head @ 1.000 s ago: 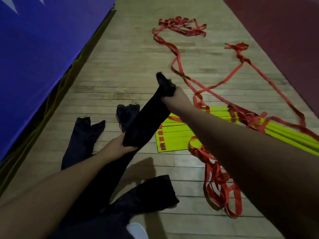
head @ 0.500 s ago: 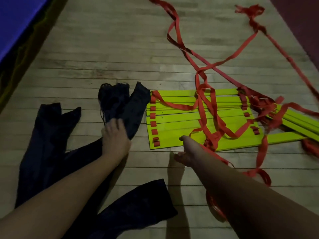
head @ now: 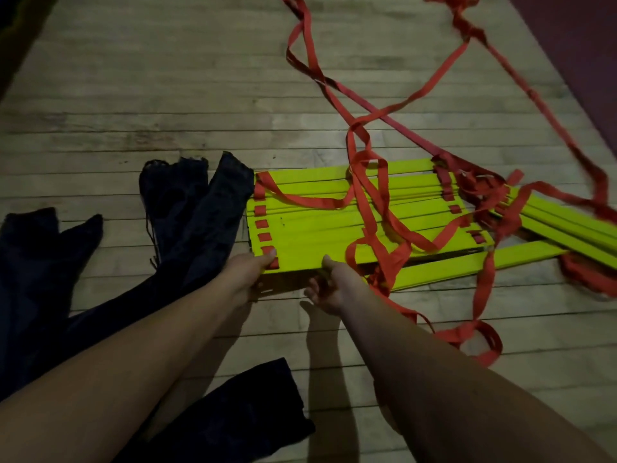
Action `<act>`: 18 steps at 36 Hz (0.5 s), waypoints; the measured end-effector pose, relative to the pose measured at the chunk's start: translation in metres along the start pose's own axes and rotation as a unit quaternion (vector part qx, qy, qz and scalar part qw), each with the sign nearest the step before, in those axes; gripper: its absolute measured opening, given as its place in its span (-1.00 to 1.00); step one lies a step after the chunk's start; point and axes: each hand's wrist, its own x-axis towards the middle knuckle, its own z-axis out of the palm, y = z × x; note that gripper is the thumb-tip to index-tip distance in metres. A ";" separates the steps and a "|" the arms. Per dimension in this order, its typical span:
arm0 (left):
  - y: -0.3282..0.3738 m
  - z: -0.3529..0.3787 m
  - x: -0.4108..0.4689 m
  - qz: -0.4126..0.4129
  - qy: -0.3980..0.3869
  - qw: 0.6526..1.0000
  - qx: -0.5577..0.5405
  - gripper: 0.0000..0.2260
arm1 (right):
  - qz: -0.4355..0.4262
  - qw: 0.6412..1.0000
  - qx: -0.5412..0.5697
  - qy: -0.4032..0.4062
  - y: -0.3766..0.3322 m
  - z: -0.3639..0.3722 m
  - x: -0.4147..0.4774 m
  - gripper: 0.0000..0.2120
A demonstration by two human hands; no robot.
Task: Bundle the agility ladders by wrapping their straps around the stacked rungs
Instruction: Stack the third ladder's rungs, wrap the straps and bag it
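Left hand point(head: 245, 274): thumb on top, fingers under, gripping the near edge of the stacked rungs point(head: 310, 238).
Right hand point(head: 335, 285): same grip, just beside the left.
Arms: both bare forearms stretched forward, converging.

Bare floorboards point(head: 167, 78) lie open beyond and to the left of the yellow rungs point(head: 307, 235). Loose red straps point(head: 307, 201) loop across the stack and sprawl right. Dark cloth point(head: 197, 212) crowds its left end, just beside it.
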 end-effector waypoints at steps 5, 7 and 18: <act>0.021 0.004 -0.030 0.045 -0.061 0.984 -0.161 -0.91 | -0.045 0.989 0.118 -0.078 -0.006 -0.002 -0.016 -0.78; 0.031 0.003 -0.047 0.048 -0.081 0.985 -0.146 -0.89 | -0.054 0.983 0.153 -0.090 -0.011 -0.005 -0.026 -0.76; 0.079 -0.022 -0.185 -0.044 -0.179 0.981 0.055 -0.79 | -0.159 0.984 0.052 -0.061 -0.051 -0.007 -0.148 -0.75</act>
